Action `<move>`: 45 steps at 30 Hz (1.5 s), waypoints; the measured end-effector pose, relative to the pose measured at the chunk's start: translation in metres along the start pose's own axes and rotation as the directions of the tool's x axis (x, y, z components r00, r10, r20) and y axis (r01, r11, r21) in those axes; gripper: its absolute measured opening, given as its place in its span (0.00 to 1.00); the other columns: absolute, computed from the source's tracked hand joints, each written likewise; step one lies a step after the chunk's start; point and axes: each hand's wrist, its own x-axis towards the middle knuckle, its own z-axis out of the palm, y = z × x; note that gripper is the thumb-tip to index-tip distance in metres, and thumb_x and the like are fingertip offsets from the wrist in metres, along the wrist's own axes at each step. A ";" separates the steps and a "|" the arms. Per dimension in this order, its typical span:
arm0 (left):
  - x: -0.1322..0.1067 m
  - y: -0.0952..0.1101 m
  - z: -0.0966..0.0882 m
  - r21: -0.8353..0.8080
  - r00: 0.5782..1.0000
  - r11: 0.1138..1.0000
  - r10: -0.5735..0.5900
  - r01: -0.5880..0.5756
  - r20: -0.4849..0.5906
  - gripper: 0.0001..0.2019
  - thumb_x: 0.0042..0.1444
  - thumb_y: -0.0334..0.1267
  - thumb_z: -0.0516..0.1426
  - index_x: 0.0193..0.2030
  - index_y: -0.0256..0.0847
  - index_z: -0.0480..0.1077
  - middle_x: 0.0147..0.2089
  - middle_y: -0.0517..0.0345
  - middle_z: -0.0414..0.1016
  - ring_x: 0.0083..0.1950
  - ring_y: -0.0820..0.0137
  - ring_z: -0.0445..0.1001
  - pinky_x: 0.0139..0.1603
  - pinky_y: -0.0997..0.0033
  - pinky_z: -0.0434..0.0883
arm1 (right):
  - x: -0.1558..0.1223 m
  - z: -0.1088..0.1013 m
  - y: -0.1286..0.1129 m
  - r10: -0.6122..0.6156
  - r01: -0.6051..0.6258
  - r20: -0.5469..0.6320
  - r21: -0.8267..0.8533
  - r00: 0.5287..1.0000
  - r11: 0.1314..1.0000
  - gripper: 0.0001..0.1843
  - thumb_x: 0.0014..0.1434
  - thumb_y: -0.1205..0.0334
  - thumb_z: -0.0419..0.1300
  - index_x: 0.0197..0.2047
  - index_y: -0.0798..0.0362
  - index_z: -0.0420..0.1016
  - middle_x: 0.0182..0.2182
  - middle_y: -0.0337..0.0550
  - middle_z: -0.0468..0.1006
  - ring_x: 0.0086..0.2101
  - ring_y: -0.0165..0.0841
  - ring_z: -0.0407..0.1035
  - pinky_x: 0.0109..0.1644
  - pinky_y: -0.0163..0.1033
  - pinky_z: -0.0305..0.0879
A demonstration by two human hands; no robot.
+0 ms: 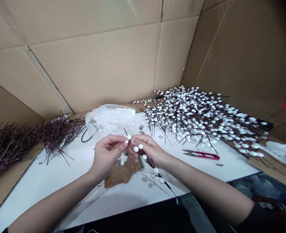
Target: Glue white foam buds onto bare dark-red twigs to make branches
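My right hand (146, 149) grips a dark twig branch (157, 173) that carries several white foam balls and trails down toward the table's front edge. My left hand (107, 155) pinches a small white ball (126, 141) at the tip of that branch, thumb and forefinger closed on it. Both hands meet over a brown cardboard scrap (120, 174) with a few loose white balls (123, 159) on it.
A white table (60, 174) stands inside cardboard walls. Bare dark-red twigs (24, 139) lie piled at left. A clear plastic bag of white balls (110, 118) sits behind my hands. Finished white-berried branches (201, 116) are heaped at right, red snips (202, 155) in front of them.
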 end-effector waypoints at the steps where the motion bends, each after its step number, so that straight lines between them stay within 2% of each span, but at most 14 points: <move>1: 0.000 0.000 0.000 -0.002 1.000 1.000 -0.006 0.006 -0.001 0.06 0.44 0.35 0.66 0.31 0.40 0.76 0.35 0.55 0.80 0.36 0.70 0.78 0.38 0.72 0.75 | 0.000 0.000 0.000 0.001 -0.001 0.004 0.000 1.000 1.000 0.17 0.62 0.56 0.53 0.24 0.55 0.63 0.18 0.34 0.65 0.20 0.25 0.62 0.25 0.32 0.55; 11: 0.000 -0.001 0.000 0.005 0.999 0.999 -0.046 0.046 -0.026 0.06 0.44 0.35 0.66 0.30 0.40 0.77 0.33 0.55 0.81 0.35 0.68 0.78 0.37 0.70 0.75 | 0.002 -0.002 0.001 0.003 -0.003 0.014 -0.019 1.000 1.000 0.18 0.62 0.54 0.53 0.23 0.55 0.63 0.18 0.33 0.64 0.20 0.25 0.60 0.25 0.32 0.53; 20: 0.000 -0.006 -0.001 0.024 0.998 0.999 -0.022 0.024 -0.063 0.06 0.43 0.36 0.66 0.30 0.40 0.77 0.31 0.56 0.80 0.33 0.69 0.77 0.35 0.71 0.74 | 0.001 -0.001 -0.001 0.025 -0.023 0.046 -0.029 0.999 0.999 0.18 0.62 0.54 0.53 0.24 0.55 0.63 0.19 0.34 0.64 0.20 0.25 0.61 0.25 0.32 0.55; 27: -0.001 -0.006 -0.003 -0.017 0.998 0.999 -0.050 0.049 -0.030 0.07 0.44 0.35 0.66 0.31 0.39 0.76 0.33 0.56 0.80 0.34 0.70 0.77 0.36 0.72 0.74 | 0.004 0.000 0.002 0.032 -0.033 0.019 0.055 0.999 0.998 0.17 0.59 0.55 0.56 0.23 0.55 0.63 0.17 0.33 0.65 0.19 0.25 0.61 0.25 0.33 0.56; 32: 0.006 -0.007 -0.004 -0.001 0.997 0.998 -0.063 0.064 0.033 0.09 0.47 0.36 0.64 0.36 0.40 0.75 0.36 0.55 0.80 0.36 0.68 0.78 0.38 0.72 0.75 | 0.009 -0.002 0.001 0.044 -0.039 -0.080 0.059 0.996 0.997 0.15 0.57 0.57 0.58 0.23 0.55 0.64 0.16 0.33 0.65 0.17 0.24 0.60 0.22 0.31 0.54; 34: 0.008 -0.005 -0.008 0.080 0.998 0.995 -0.060 0.057 0.033 0.09 0.47 0.38 0.64 0.36 0.39 0.75 0.37 0.52 0.80 0.38 0.66 0.78 0.39 0.71 0.76 | 0.011 -0.007 -0.006 0.033 -0.032 -0.148 0.004 0.988 0.999 0.14 0.56 0.58 0.57 0.22 0.55 0.65 0.16 0.33 0.65 0.17 0.23 0.59 0.20 0.30 0.51; 36: 0.007 -0.001 -0.015 0.215 0.996 0.975 -0.072 0.061 0.046 0.09 0.48 0.40 0.63 0.34 0.38 0.76 0.37 0.51 0.80 0.38 0.65 0.78 0.38 0.71 0.76 | 0.011 -0.016 -0.022 -0.036 0.006 -0.221 -0.133 0.975 0.991 0.14 0.57 0.59 0.56 0.22 0.55 0.65 0.16 0.34 0.66 0.16 0.23 0.57 0.19 0.30 0.49; 38: 0.005 0.003 -0.026 0.362 0.994 0.932 -0.064 0.026 0.093 0.08 0.48 0.42 0.63 0.32 0.40 0.77 0.34 0.53 0.81 0.35 0.65 0.78 0.35 0.71 0.77 | 0.009 -0.029 -0.046 -0.141 0.038 -0.267 -0.354 0.953 0.934 0.15 0.58 0.59 0.54 0.22 0.55 0.66 0.15 0.33 0.64 0.15 0.23 0.55 0.18 0.30 0.49; 40: 0.002 0.005 -0.039 0.474 0.989 0.877 0.002 -0.073 0.150 0.07 0.49 0.43 0.62 0.31 0.42 0.77 0.33 0.56 0.81 0.34 0.65 0.78 0.34 0.71 0.77 | 0.003 -0.045 -0.075 -0.231 -0.002 -0.320 -0.589 0.919 0.808 0.15 0.59 0.58 0.54 0.22 0.54 0.66 0.16 0.33 0.65 0.17 0.23 0.57 0.20 0.31 0.51; 42: -0.001 0.003 -0.055 0.553 0.974 0.809 0.095 -0.197 0.207 0.07 0.50 0.43 0.61 0.31 0.45 0.77 0.34 0.59 0.81 0.35 0.66 0.78 0.35 0.72 0.76 | -0.003 -0.064 -0.106 -0.331 -0.076 -0.335 -0.795 0.882 0.602 0.17 0.60 0.56 0.53 0.21 0.54 0.65 0.17 0.33 0.65 0.17 0.23 0.56 0.21 0.32 0.51; 45: 0.000 -0.004 -0.077 0.654 0.957 0.700 0.184 -0.287 0.223 0.07 0.51 0.45 0.60 0.32 0.48 0.77 0.34 0.62 0.81 0.35 0.67 0.78 0.36 0.72 0.76 | -0.008 -0.100 -0.148 -0.452 -0.255 -0.320 -0.946 0.832 0.200 0.21 0.62 0.55 0.49 0.19 0.53 0.61 0.16 0.34 0.62 0.18 0.24 0.54 0.25 0.34 0.51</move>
